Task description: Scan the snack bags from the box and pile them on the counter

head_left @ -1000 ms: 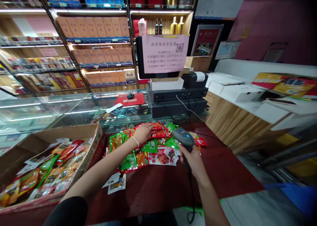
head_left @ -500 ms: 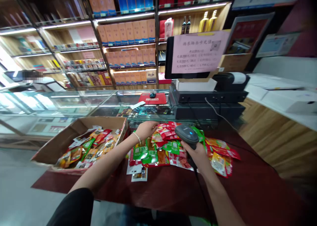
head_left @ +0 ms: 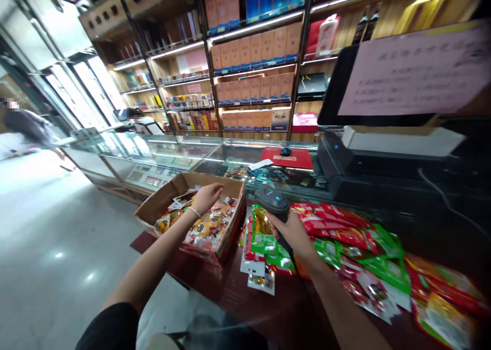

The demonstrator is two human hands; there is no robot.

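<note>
My right hand (head_left: pixel 290 231) is wrapped round the handle of a dark handheld barcode scanner (head_left: pixel 273 201), which has a small blue light on top. The scanner is held over the left end of a spread of red and green snack packets (head_left: pixel 330 219) on the dark red table. Above the cardboard box (head_left: pixel 153 207) hovers my left hand (head_left: pixel 207 197), a light bracelet on its wrist. Its fingers are bent and drawn together, and anything between them is hidden. Small snack packets (head_left: pixel 209 230), mostly orange and white, cover the bottom of the box.
Behind the table runs a glass display counter (head_left: pixel 218 148) with a red mat (head_left: pixel 287 158) and a computer mouse (head_left: pixel 285 150). A monitor bearing a pink sign (head_left: pixel 406 79) stands at right. The scanner's cable trails down to the table. A person (head_left: pixel 28 125) is far left.
My left hand has moved from the packets on the table to above the box. The view has swung left, and the scanner is now over the left end of the packets.
</note>
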